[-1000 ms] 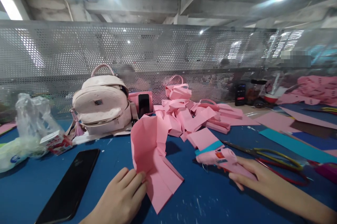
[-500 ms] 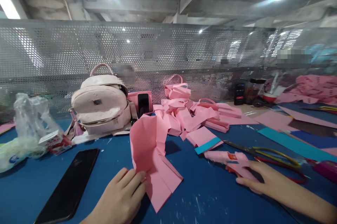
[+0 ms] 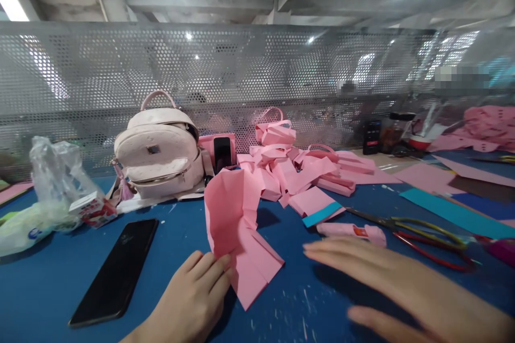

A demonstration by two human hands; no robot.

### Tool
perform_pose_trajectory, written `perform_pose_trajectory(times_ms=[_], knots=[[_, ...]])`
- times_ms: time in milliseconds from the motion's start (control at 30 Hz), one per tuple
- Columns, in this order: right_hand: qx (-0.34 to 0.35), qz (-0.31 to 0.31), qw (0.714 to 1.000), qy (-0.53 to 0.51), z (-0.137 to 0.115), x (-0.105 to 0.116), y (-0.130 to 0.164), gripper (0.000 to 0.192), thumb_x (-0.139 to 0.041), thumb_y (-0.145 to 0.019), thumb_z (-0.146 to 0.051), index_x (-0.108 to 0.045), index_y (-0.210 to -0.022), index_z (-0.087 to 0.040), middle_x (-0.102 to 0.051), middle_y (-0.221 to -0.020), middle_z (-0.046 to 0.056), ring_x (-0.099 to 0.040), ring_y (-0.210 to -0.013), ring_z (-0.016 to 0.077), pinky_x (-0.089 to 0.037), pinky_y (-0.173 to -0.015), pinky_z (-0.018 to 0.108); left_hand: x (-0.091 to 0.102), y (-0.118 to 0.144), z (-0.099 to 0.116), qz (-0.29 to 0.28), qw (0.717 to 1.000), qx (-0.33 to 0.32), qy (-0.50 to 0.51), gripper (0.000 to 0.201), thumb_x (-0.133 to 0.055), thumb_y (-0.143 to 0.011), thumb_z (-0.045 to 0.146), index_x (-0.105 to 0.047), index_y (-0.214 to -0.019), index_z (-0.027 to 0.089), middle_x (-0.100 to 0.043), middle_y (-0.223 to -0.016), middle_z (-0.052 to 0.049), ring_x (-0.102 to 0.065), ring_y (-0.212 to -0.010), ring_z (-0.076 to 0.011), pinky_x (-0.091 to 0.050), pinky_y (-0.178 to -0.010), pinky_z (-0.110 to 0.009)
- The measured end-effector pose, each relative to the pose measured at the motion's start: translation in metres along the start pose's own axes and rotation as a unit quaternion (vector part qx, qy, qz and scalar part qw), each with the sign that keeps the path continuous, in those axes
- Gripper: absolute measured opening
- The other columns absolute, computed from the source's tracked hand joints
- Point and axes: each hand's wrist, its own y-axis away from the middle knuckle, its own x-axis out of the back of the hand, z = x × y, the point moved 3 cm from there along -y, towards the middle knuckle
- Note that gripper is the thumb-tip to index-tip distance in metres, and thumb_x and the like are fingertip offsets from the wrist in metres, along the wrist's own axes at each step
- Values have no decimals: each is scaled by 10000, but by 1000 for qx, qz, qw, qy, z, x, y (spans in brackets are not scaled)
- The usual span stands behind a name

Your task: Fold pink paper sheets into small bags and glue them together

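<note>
A folded pink paper piece [image 3: 231,214] stands part upright on the blue table, its creased flaps spread toward me. My left hand [image 3: 197,289] pinches its lower left edge, fingers closed on the paper. Over the table to the right, my right hand [image 3: 378,273] is open with fingers stretched out, slightly blurred and holding nothing. Just beyond it lies a pink glue gun [image 3: 350,231], its handle hidden behind that hand. Scissors with yellow and red handles [image 3: 428,235] rest to the right of the glue gun.
Pink paper pieces and small paper baskets [image 3: 281,166] are heaped behind. A pale backpack [image 3: 161,155], a black phone [image 3: 116,273], a plastic bag [image 3: 56,187] and a small carton [image 3: 93,209] are on the left. Blue paper strips [image 3: 454,211] lie right. A perforated metal screen [image 3: 241,74] closes the back.
My right hand has let go of the glue gun, which now lies on the table, and has moved left and opened. My left hand still holds the pink paper. The view has shifted slightly.
</note>
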Motion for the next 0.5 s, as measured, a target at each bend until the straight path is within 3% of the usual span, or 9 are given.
perform_pose_trajectory(times_ms=[67,167,267,500], knots=[[61,-78,995,-6,-35,-19,-28,615,-560,-927,-538,-359,-1498,-433,-430,-1531,-10,-421,-1389,347,-395,-1122,580,1,1,1,-6,1000,12,-4,292,-391,-976,115,-667,-1066,139,-739,-1083,-65,-597,-825,-215,-405,-741,-352],[115,-84,990,-12,-60,-41,-64,668,-568,-937,-521,-375,-1518,-253,-424,-1532,98,-424,-1391,316,-374,-1146,516,2,3,3,-21,999,23,-12,281,-415,-958,112,-655,-1101,141,-732,-1111,-69,-600,-849,-219,-422,-776,-359],[159,-59,985,22,-63,-58,-85,644,-603,-931,-449,-444,-1481,-154,-463,-1496,162,-454,-1363,324,-380,-1135,516,3,4,3,-33,999,24,-16,276,-449,-938,120,-650,-1124,150,-727,-1137,-70,-606,-860,-216,-429,-769,-352],[189,-29,981,25,-58,-75,-95,560,-597,-929,-396,-535,-1413,-120,-565,-1409,164,-531,-1278,308,-433,-1093,477,-2,4,0,-29,999,39,5,321,-416,-1009,327,-663,-1135,165,-744,-1120,-48,-624,-898,-223,-429,-798,-348]])
